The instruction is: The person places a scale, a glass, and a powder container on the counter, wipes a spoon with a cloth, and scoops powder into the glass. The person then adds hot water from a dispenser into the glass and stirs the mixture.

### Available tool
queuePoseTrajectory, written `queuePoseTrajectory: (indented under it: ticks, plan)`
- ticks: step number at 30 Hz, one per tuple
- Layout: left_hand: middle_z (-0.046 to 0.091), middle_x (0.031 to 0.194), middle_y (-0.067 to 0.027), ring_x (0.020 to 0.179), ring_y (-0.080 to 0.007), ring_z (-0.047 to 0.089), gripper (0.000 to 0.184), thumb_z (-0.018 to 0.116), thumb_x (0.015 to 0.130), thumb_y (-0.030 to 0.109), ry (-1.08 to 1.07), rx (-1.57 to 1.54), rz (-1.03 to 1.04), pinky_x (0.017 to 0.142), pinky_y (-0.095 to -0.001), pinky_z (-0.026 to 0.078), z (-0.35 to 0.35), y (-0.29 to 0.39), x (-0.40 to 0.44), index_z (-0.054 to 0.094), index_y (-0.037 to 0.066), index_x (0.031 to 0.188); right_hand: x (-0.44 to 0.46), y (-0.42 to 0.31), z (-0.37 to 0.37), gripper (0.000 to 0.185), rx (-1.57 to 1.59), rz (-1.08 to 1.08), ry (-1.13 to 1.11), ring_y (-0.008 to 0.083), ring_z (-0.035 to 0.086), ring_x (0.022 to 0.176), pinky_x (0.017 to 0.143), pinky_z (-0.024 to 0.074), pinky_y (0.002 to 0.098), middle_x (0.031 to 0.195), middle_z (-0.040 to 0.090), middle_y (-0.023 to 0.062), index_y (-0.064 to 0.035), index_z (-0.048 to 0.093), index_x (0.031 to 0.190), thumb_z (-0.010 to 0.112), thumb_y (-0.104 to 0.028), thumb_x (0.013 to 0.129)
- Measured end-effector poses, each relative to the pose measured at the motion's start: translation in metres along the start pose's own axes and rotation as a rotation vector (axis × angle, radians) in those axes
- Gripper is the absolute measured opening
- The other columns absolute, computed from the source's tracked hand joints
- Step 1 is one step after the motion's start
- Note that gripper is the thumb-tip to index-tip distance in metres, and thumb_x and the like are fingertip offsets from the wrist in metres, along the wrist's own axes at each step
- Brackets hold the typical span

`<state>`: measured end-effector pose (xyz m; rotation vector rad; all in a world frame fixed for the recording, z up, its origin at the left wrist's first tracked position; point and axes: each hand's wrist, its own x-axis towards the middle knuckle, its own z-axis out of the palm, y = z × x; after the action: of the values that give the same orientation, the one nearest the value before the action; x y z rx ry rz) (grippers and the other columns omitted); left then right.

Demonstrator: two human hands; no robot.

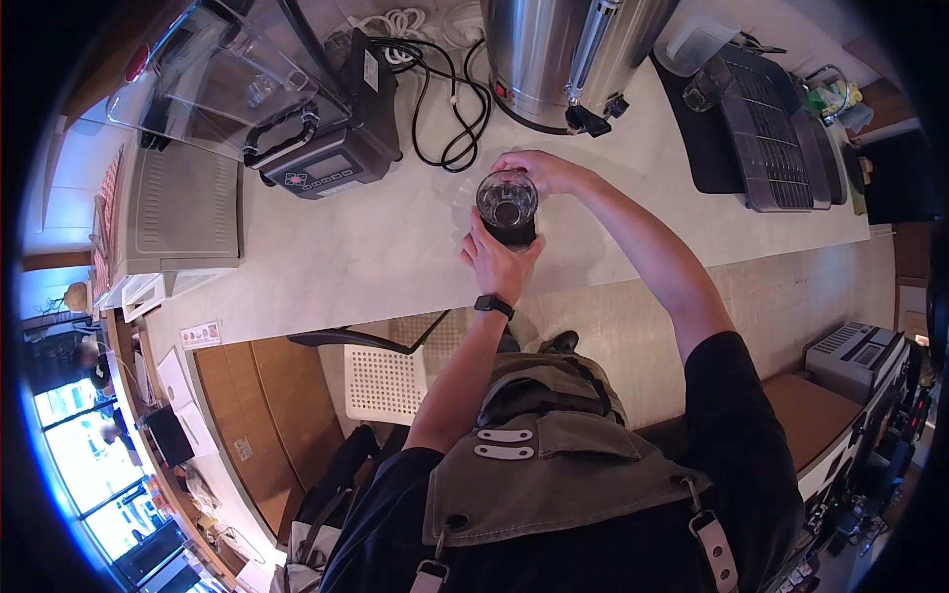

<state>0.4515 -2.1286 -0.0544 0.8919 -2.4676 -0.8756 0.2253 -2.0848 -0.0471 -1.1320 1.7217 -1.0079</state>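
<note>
Clear glass at mid-counter, over the near half of the work surface, mouth facing up toward the wearer; a dark part shows at its near side, and whether that is its base or a separate piece I cannot tell. Left hand part-closed on the near side, thumb and fingers spread around the dark part, holding it and the glass; black watch on that wrist. Right hand reaches around from the right, fingers bent about the far side of the glass, also in hold of it; its fingertips are partly hidden. Pale counter beneath. Just beyond the hands, black cables lie looped; farther, a steel urn stands with a black tap low on its front. To the far left, a dark blender base with a button panel, under a clear hood; left of it, a grey ribbed box. Far right, a slatted rack beside a black mat, a clear cup near them. Near side, below the counter edge: white perforated seat, left; the wearer's brown-grey apron, middle; pale machine, right.
</note>
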Motion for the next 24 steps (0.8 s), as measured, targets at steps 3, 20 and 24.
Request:
queuePoseTrajectory:
  ticks: [3,20,24]
  plan:
    - [0.052,0.137,-0.0259,0.122,-0.0416,0.046,0.123,0.091,0.063,0.04,0.002,0.013,-0.002,0.108,-0.0562,0.03,-0.001,0.0,0.0,0.022,-0.007,0.153,0.003,0.003,0.002,0.041,-0.045,-0.038,0.013,0.0119,0.062,0.113,0.101,0.0486,0.0294,0.12,0.069,0.0054,-0.002,0.062,0.128,0.068,0.003,0.088]
    - [0.041,0.148,-0.024,0.13,-0.0373,0.044,0.102,0.09,0.078,0.023,0.139,-0.16,0.398,0.109,-0.0468,0.039,-0.019,-0.082,-0.065,0.026,-0.005,0.153,-0.23,-0.004,0.085,0.025,-0.034,-0.075,0.963,0.0303,0.064,0.086,0.081,0.0534,0.0409,0.099,0.064,0.014,-0.0033,0.064,0.119,0.065,-0.015,0.097]
    - [0.055,0.125,-0.02,0.108,-0.0325,0.058,0.065,0.081,0.087,0.017,-0.171,-0.154,0.439,0.09,-0.0417,0.05,-0.015,-0.051,-0.11,0.044,-0.002,0.137,-0.419,0.012,0.142,0.026,0.162,0.197,1.078,0.0274,0.06,0.079,0.074,0.0499,0.0413,0.089,0.058,0.0123,-0.0059,0.063,0.117,0.067,-0.011,0.092]
